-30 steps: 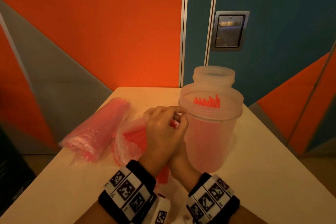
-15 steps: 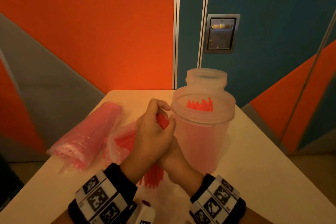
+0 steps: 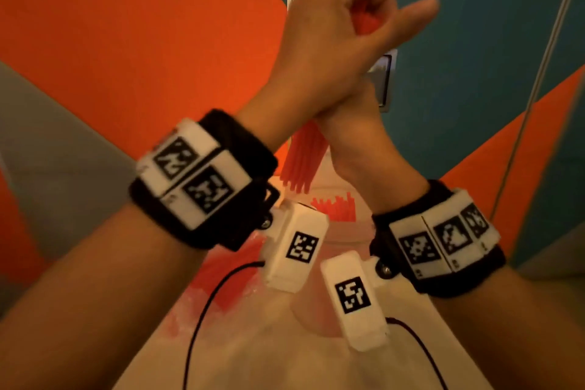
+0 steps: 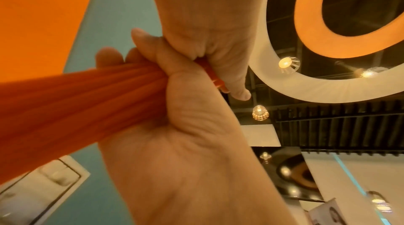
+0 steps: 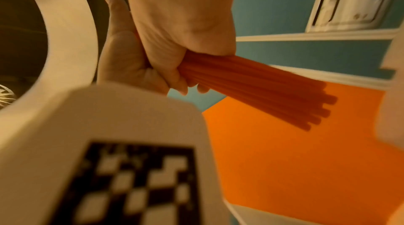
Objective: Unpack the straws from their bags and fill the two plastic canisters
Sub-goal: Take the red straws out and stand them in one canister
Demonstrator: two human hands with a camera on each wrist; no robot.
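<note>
I hold a bundle of red straws point(image 3: 303, 159) in the air with both hands. My left hand point(image 3: 332, 35) grips it from the front, with its fingers curled round the straws point(image 4: 87, 101). Behind it, my right hand point(image 3: 351, 117) closes on the same bundle near its upper end point(image 4: 215, 79). The straws' free ends point(image 5: 314, 113) fan out and hang just above the near plastic canister point(image 3: 316, 310). That canister stands on the table with red straws point(image 3: 335, 209) upright in it. My arms hide the second canister.
An opened clear bag with red straws point(image 3: 218, 282) lies on the pale table point(image 3: 285, 364), left of the canister. Two white wrist camera boxes point(image 3: 300, 247) and their black cables hang below my wrists. An orange and teal wall with a metal plate point(image 3: 384, 79) stands behind.
Both hands have risen from the bag at table height, drawing the straw bundle up and out to above the canister. My arms now fill the head view.
</note>
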